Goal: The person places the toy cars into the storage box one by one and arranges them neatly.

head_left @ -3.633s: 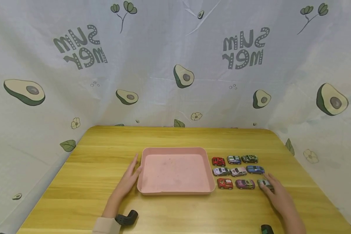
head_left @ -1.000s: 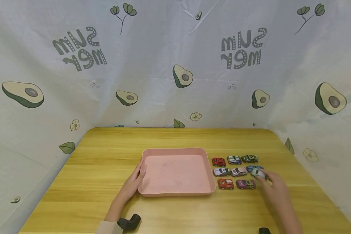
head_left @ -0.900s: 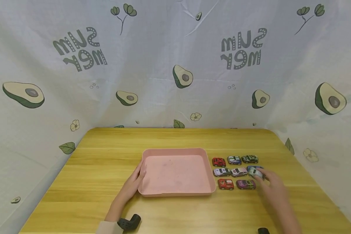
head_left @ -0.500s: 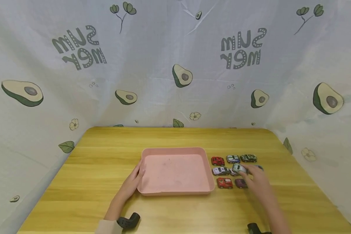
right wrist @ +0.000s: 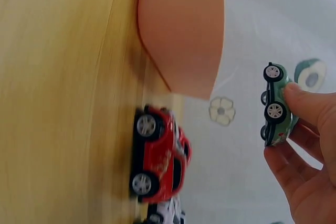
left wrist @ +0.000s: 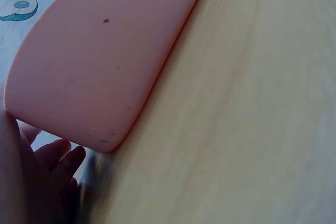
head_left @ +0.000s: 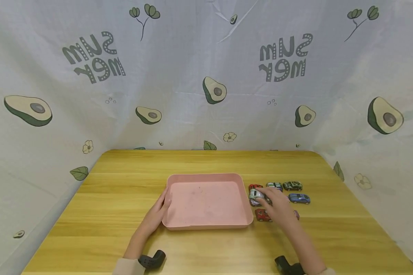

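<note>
Green car (right wrist: 277, 94) was pinched in my right grip (head_left: 278, 204).
My left grip (head_left: 155, 214), fingers relaxed, touched the pink tray (head_left: 208, 204).

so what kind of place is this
Probably a staged tabletop recording spot: an avocado-print cloth hangs behind a wood-grain table, and black wrist-worn devices are in view.

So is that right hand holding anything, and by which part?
Yes: the right hand pinches a green toy car by its body, thumb against one side, fingers partly hidden behind.
</note>
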Demonstrator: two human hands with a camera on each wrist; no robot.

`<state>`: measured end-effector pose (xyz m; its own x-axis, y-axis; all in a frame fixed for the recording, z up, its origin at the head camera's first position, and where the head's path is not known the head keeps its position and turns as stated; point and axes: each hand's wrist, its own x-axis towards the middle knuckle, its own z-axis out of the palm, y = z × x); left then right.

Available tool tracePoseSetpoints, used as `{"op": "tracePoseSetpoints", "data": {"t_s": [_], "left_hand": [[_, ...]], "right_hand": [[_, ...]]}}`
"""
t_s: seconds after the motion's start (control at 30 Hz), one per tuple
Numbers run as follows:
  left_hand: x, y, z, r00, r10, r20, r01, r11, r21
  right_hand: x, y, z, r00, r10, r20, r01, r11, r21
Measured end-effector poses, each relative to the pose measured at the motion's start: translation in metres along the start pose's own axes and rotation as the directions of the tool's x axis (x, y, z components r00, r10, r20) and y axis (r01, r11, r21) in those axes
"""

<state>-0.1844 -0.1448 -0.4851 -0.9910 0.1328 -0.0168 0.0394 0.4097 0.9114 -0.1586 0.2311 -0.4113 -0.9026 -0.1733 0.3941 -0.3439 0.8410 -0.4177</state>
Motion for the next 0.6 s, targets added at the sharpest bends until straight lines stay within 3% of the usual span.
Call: {"op": "tracePoseSetpoints", "data": {"t_s": [0.17,0.3,0.43,0.6], "left_hand": [[-0.001,0.004,-0.001,1.000,-0.001,0.007,0.001,1.000,-0.003],[-0.009,0.020,-0.004,1.000,0.009,0.027,-0.009,1.000,-0.029],[-0.018,0.038,-0.006,0.999,0.028,0.039,-0.026,0.999,-0.041],[-0.020,0.040,-0.006,0.999,0.022,0.033,-0.021,0.999,-0.028]], "right_hand": [[0.005,-0.009,0.012,0.998,-0.055,-0.007,0.055,0.998,0.016],[0.008,-0.017,0.018,0.997,-0.082,-0.002,0.082,0.996,0.041],[0.011,-0.026,0.023,0.996,-0.085,0.014,0.084,0.995,0.044],[0.016,-0.037,0.030,0.996,-0.061,0.061,0.058,0.997,0.041]]}}
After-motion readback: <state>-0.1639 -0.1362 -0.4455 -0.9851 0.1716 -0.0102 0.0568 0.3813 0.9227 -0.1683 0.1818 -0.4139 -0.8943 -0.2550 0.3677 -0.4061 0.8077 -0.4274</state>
